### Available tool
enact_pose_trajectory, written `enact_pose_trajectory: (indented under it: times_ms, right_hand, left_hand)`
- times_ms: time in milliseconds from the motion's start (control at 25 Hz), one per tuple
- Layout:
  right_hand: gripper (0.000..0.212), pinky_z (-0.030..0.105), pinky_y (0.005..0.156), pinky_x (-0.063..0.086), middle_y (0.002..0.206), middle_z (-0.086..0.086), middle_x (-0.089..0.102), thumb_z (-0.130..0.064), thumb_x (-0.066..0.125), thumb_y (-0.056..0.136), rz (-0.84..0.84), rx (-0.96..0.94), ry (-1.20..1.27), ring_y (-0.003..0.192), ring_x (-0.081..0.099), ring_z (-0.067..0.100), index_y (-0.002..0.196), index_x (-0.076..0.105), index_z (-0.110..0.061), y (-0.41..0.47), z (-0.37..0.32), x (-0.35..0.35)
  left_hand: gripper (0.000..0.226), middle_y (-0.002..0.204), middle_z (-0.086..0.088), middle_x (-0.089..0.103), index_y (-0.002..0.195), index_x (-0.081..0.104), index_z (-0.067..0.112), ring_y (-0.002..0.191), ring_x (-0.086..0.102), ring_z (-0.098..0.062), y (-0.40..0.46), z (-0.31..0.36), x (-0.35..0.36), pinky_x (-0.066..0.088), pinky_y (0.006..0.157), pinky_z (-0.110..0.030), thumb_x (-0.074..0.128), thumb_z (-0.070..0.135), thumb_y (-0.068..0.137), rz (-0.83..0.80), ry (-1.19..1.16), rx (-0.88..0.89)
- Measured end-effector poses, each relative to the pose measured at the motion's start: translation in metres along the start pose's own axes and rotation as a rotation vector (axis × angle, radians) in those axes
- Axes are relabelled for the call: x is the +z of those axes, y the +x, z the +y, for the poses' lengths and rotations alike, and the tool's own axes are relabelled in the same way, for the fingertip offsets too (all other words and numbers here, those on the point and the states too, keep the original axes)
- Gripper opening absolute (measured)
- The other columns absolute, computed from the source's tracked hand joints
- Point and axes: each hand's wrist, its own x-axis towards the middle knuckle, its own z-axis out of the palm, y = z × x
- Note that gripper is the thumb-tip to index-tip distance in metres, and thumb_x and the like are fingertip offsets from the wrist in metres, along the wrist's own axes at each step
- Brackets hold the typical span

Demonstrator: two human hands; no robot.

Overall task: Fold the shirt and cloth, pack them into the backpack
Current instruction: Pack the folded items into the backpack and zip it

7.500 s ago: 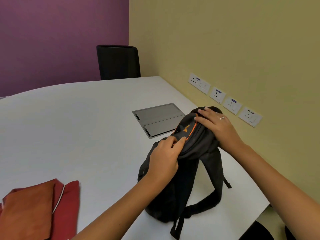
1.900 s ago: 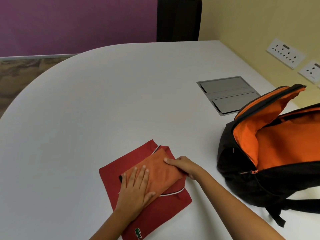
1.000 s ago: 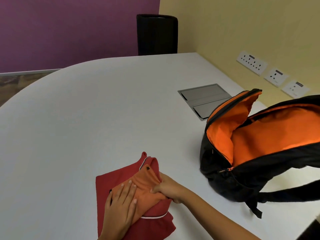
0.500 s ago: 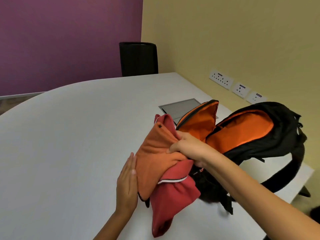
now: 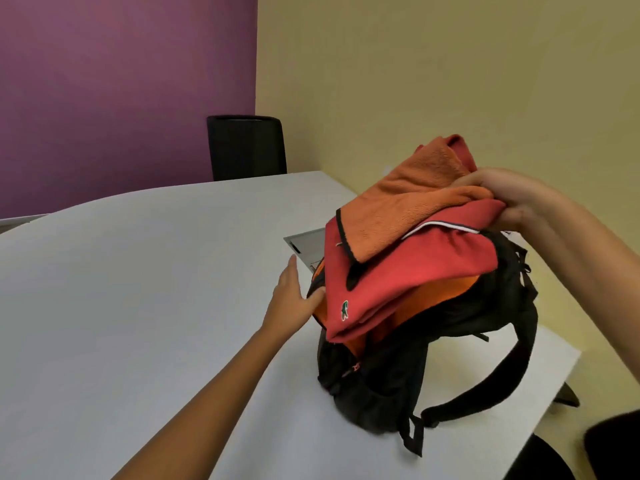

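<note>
White desk [image 5: 121,306] fills most of what I see, stretching away under and to the left of both hands. Black backpack [image 5: 415,375] stands on it between the two hands, its mouth gaping upward with orange lining showing, one strap looping down onto the desk below my right forearm. Above that mouth I see the folded red shirt [image 5: 415,271], lifted clear of the desk, its lower edge hanging just into the opening beside the left hand; a small green crocodile badge [image 5: 344,309] sits near that low corner. The folded orange cloth [image 5: 405,206] lies on top of the shirt, both bunched together at their upper right end. My right hand [image 5: 512,199] grips that bunched end, fingers curled over the cloth and thumb under the shirt. My left hand [image 5: 294,299] is at the backpack's left rim, thumb curled onto the edge of the opening, forefinger stretched out; I cannot tell how the other fingers lie. Beyond the left hand a grey hatch [image 5: 306,245] is set into the desk, and farther off a black chair [image 5: 246,147] stands at the desk's far edge.
</note>
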Motion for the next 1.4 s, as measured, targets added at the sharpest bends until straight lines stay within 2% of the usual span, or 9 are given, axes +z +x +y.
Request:
enact_pose_trajectory:
  times_ms: [80, 200, 400, 560, 800, 1040, 1160, 1280, 1400]
  right_hand:
    - [0.022, 0.022, 0.052, 0.056, 0.06, 0.008, 0.065, -0.001, 0.037, 0.09, 0.051, 0.068, 0.024, 0.05, 0.063, 0.013, 0.077, 0.055, -0.001, 0.0, 0.005, -0.03]
    - [0.026, 0.023, 0.049, 0.055, 0.058, 0.008, 0.065, 0.0, 0.036, 0.09, 0.127, 0.11, 0.032, 0.048, 0.063, 0.014, 0.074, 0.056, -0.001, 0.007, 0.018, -0.069]
    - [0.008, 0.023, 0.053, 0.056, 0.061, 0.007, 0.065, 0.0, 0.051, 0.073, 0.218, 0.168, -0.012, 0.051, 0.064, 0.014, 0.077, 0.057, -0.003, 0.022, 0.035, -0.125]
    - [0.015, 0.025, 0.054, 0.055, 0.063, 0.006, 0.066, -0.005, 0.059, 0.062, 0.269, 0.237, -0.096, 0.051, 0.064, 0.014, 0.077, 0.058, -0.004, 0.033, 0.044, -0.149]
    - [0.014, 0.022, 0.04, 0.05, 0.048, 0.002, 0.061, -0.006, 0.05, 0.087, 0.291, 0.247, -0.209, 0.036, 0.057, 0.011, 0.075, 0.054, -0.01, 0.072, 0.031, -0.118]
    - [0.012, 0.018, 0.034, 0.045, 0.066, 0.006, 0.056, 0.0, 0.045, 0.091, 0.231, 0.163, -0.463, 0.052, 0.056, 0.017, 0.09, 0.049, -0.011, 0.107, 0.045, -0.046]
    - [0.012, 0.026, 0.044, 0.043, 0.075, 0.01, 0.053, 0.0, 0.047, 0.091, 0.226, 0.145, -0.559, 0.057, 0.053, 0.021, 0.082, 0.046, -0.009, 0.117, 0.062, -0.027]
    - [0.014, 0.032, 0.05, 0.05, 0.091, 0.011, 0.054, -0.005, 0.051, 0.091, 0.195, 0.18, -0.549, 0.071, 0.056, 0.025, 0.105, 0.048, -0.007, 0.125, 0.077, -0.019]
    - [0.008, 0.039, 0.074, 0.056, 0.106, 0.016, 0.06, -0.003, 0.054, 0.089, 0.045, 0.227, -0.756, 0.09, 0.063, 0.033, 0.094, 0.051, -0.009, 0.127, 0.087, -0.02]
  left_hand:
    - [0.091, 0.153, -0.006, 0.029, 0.151, 0.012, 0.022, 0.135, 0.038, -0.025, 0.02, 0.017, 0.015, 0.041, 0.098, -0.039, 0.065, 0.049, 0.083, -0.056, 0.129, 0.048]
    - [0.063, 0.132, -0.003, 0.051, 0.143, 0.035, 0.025, 0.112, 0.055, -0.021, 0.042, 0.034, 0.035, 0.045, 0.078, -0.03, 0.061, 0.034, 0.086, 0.053, 0.299, 0.143]
    - [0.035, 0.101, 0.0, 0.066, 0.124, 0.058, 0.023, 0.089, 0.06, -0.019, 0.061, 0.043, 0.047, 0.05, 0.073, -0.031, 0.054, 0.021, 0.089, 0.347, 0.074, 0.068]
    - [0.025, 0.103, -0.001, 0.067, 0.117, 0.062, 0.018, 0.081, 0.056, -0.012, 0.068, 0.036, 0.042, 0.042, 0.065, -0.024, 0.049, 0.026, 0.097, 0.449, 0.032, -0.011]
    - [0.02, 0.087, 0.002, 0.063, 0.104, 0.072, 0.017, 0.077, 0.055, -0.012, 0.073, 0.058, 0.043, 0.037, 0.059, -0.016, 0.057, 0.024, 0.092, 0.474, 0.153, 0.198]
    - [0.021, 0.065, -0.002, 0.066, 0.082, 0.074, 0.014, 0.058, 0.058, -0.014, 0.062, 0.094, 0.053, 0.046, 0.052, -0.03, 0.055, 0.021, 0.09, 0.376, 0.035, 0.235]
    - [0.023, 0.069, -0.007, 0.068, 0.08, 0.072, 0.011, 0.061, 0.06, -0.018, 0.061, 0.095, 0.055, 0.051, 0.056, -0.035, 0.055, 0.023, 0.089, 0.358, 0.008, 0.212]
    - [0.026, 0.068, -0.011, 0.066, 0.074, 0.069, 0.006, 0.061, 0.059, -0.021, 0.061, 0.094, 0.056, 0.05, 0.057, -0.038, 0.056, 0.023, 0.088, 0.354, -0.012, 0.195]
    - [0.028, 0.056, -0.009, 0.058, 0.067, 0.064, 0.006, 0.052, 0.052, -0.019, 0.057, 0.097, 0.056, 0.039, 0.049, -0.03, 0.057, 0.021, 0.088, 0.323, -0.024, 0.184]
